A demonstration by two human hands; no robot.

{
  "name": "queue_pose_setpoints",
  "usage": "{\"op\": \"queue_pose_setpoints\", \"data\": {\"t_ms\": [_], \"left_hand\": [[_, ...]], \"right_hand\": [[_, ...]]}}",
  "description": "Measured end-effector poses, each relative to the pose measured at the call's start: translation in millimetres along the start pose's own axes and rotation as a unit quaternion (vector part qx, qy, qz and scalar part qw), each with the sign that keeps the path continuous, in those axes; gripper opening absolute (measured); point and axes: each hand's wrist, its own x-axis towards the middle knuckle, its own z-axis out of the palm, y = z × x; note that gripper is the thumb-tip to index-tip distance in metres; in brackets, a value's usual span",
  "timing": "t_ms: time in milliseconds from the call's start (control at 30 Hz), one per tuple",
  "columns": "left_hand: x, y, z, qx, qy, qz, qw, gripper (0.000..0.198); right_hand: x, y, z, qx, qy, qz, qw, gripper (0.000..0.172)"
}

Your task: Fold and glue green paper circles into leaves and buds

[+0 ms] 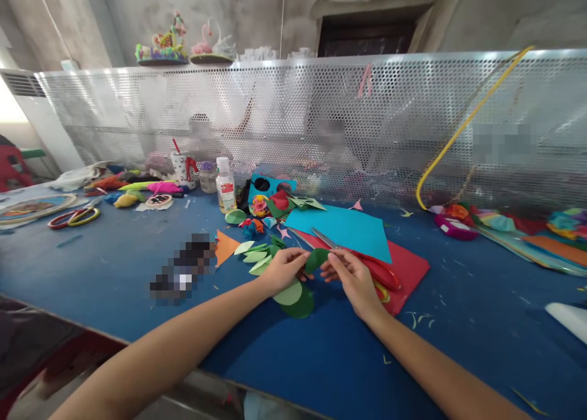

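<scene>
Between my two hands is a dark green paper leaf (pixel 316 260), pinched at both ends above the blue table. My left hand (pixel 285 267) grips its left end between thumb and fingers. The right end is in the closed fingers of my right hand (pixel 353 279). Just below my left hand lie a light green paper oval (pixel 290 293) and a dark green paper circle (pixel 300 302). Several pale green paper leaves (pixel 257 257) lie left of that hand. Red-handled scissors (pixel 383 270) rest by my right hand, on red paper (pixel 413 270) and a blue sheet (pixel 348 224).
Behind the papers stand a clear bottle (pixel 225 186), a jar (pixel 208 178) and a spotted cup (pixel 184 168). An orange paper piece (pixel 225 247) lies at left, with embroidery hoops (pixel 73 218) farther off. A perforated metal panel (pixel 275 114) closes the table's back; a yellow strip (pixel 477 123) leans on it.
</scene>
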Motion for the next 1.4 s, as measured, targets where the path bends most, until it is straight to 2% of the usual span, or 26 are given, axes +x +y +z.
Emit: {"op": "queue_pose_setpoints", "data": {"t_ms": [167, 267, 300, 367, 433, 467, 500, 533, 600, 833, 967, 1033, 1100, 1167, 1233, 1267, 1400], "left_hand": [[-13.7, 9.9, 4.8, 0.125, 0.067, 0.07, 0.987, 0.035], [-24.1, 19.3, -11.1, 0.234, 0.107, 0.116, 0.959, 0.037], [-27.4, 21.1, -21.8, 0.339, 0.124, 0.13, 0.923, 0.043], [-33.6, 21.1, -49.2, 0.526, 0.169, 0.082, 0.83, 0.049], [-39.5, 16.1, -78.2, 0.634, 0.233, -0.005, 0.737, 0.055], [-42.2, 12.5, -90.6, 0.663, 0.257, -0.046, 0.702, 0.057], [-44.4, 8.7, -100.4, 0.674, 0.276, -0.087, 0.68, 0.059], [-46.1, 5.1, -107.2, 0.671, 0.29, -0.126, 0.67, 0.062], [-47.9, -0.4, -112.4, 0.672, 0.289, -0.153, 0.664, 0.067], [-47.0, -3.7, -100.5, 0.696, 0.29, -0.122, 0.645, 0.067], [-49.1, 5.3, -95.5, 0.712, 0.267, -0.056, 0.647, 0.061], [-49.5, 13.9, -89.8, 0.712, 0.212, 0.019, 0.669, 0.053], [-47.5, 22.9, -79.6, 0.684, 0.122, 0.128, 0.707, 0.044], [-42.0, 29.3, -64.1, 0.609, 0.024, 0.217, 0.762, 0.039], [-33.1, 30.7, -45.4, 0.492, -0.029, 0.25, 0.833, 0.036], [-28.1, 29.5, -36.4, 0.43, -0.036, 0.248, 0.867, 0.035], [-12.2, 18.0, -14.1, 0.393, -0.046, 0.237, 0.887, 0.03]], "right_hand": [[-2.7, -3.8, 0.3, -0.017, -0.002, 0.001, 1.0, 0.029], [-4.3, -6.0, 1.1, -0.021, -0.001, -0.001, 1.0, 0.029], [-4.6, -6.2, 1.4, -0.021, -0.003, -0.003, 1.0, 0.029], [-4.9, -5.7, 2.0, -0.023, -0.01, -0.007, 1.0, 0.029], [-5.0, -4.5, 2.5, -0.024, -0.017, -0.014, 0.999, 0.029], [-5.0, -3.8, 2.8, -0.025, -0.02, -0.017, 0.999, 0.028], [-5.0, -3.1, 3.0, -0.025, -0.023, -0.02, 0.999, 0.028], [-5.1, -2.4, 3.2, -0.025, -0.025, -0.022, 0.999, 0.028], [-5.3, -1.2, 3.4, -0.026, -0.029, -0.027, 0.999, 0.028], [-5.4, 2.7, 2.2, -0.036, -0.036, -0.039, 0.998, 0.028], [-6.3, 0.7, 2.1, -0.044, -0.043, -0.041, 0.997, 0.03], [-7.4, -1.8, 3.0, -0.048, -0.049, -0.043, 0.997, 0.03], [-8.6, -4.4, 4.6, -0.053, -0.056, -0.043, 0.996, 0.031], [-9.8, -6.4, 6.5, -0.057, -0.062, -0.042, 0.996, 0.031], [-10.9, -8.1, 8.0, -0.058, -0.068, -0.042, 0.995, 0.031], [-11.3, -8.9, 8.4, -0.058, -0.072, -0.043, 0.995, 0.03], [-11.1, -10.7, 8.1, -0.051, -0.091, -0.04, 0.994, 0.027]]}}
